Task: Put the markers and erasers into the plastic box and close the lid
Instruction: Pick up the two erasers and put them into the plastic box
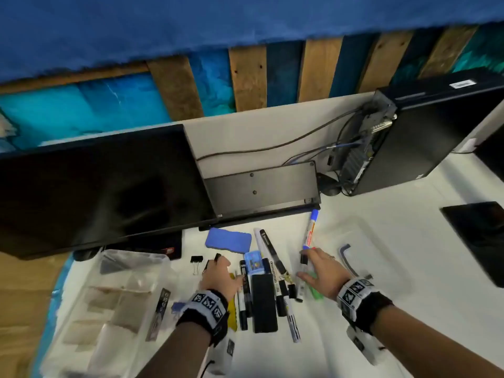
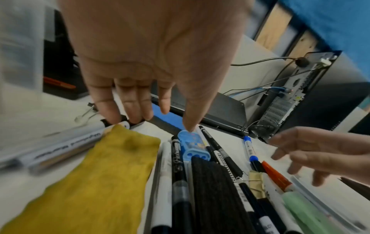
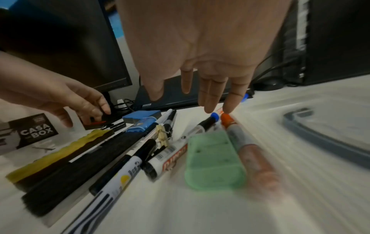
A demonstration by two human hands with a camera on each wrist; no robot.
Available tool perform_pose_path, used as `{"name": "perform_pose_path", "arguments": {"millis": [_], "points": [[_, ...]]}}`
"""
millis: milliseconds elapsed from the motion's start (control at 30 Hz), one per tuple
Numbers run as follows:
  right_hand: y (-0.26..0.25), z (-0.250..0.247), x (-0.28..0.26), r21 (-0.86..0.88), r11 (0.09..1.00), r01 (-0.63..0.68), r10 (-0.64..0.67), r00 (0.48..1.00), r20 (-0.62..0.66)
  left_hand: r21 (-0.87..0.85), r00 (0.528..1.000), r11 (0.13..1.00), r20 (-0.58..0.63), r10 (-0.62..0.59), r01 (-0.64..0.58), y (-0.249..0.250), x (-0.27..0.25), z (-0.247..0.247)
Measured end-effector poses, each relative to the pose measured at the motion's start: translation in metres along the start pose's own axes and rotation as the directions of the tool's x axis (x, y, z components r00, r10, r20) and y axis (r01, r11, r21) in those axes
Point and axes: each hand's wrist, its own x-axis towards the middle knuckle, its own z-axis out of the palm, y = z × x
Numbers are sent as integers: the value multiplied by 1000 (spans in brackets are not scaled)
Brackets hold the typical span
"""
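1. Both forearms reach up from the near edge of the white table (image 1: pixel 409 336); the left hand (image 1: pixel 218 274) and right hand (image 1: pixel 321 271) hover low over a heap of markers and erasers.
2. Left fingers (image 2: pixel 128 109) are straight and a little spread, tips touching a black-capped marker (image 2: pixel 66 142) beside the yellow eraser (image 2: pixel 100 182); nothing is pinched.
3. Right fingers (image 3: pixel 212 95) are straight and loosely spread, tips at the orange marker (image 3: pixel 246 145) beside the green eraser (image 3: pixel 214 159); nothing is held.
4. Between the hands lie the black eraser (image 1: pixel 264 304) and black markers packed side by side, touching.
5. Beyond them lie the blue eraser (image 1: pixel 228 240) and a blue-capped marker (image 1: pixel 309 230), near the monitor's (image 1: pixel 95 186) lower edge.
6. At left the open plastic box (image 1: pixel 114 304) stands just beside the heap.
7. At right the clear lid (image 1: pixel 376 249) lies flat, with bare table beyond it.
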Motion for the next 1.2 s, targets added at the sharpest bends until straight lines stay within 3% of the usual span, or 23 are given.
{"name": "perform_pose_path", "arguments": {"millis": [167,400,633,767,900,1000,1200], "points": [[-33,9,53,6,994,110,-110,990,84,129,984,980,70,-164,154,-26,1,14],[-94,30,136,-31,971,235,-230,965,129,-61,988,987,47,-146,148,-44,7,24],[-125,39,169,-212,955,205,-165,967,195,-189,985,967,58,-164,172,-54,16,22],[-122,29,154,-155,967,200,-184,977,110,-195,974,957,118,-196,216,-60,19,16],[-98,14,112,66,982,177,-180,983,44,-80,979,988,169,-114,129,-65,16,7],[-73,13,68,289,945,154,-194,974,114,-171,990,982,131,-52,74,-68,7,3],[-51,54,-4,361,932,-10,-79,970,232,-215,995,974,81,-51,67,-82,-12,1]]}}
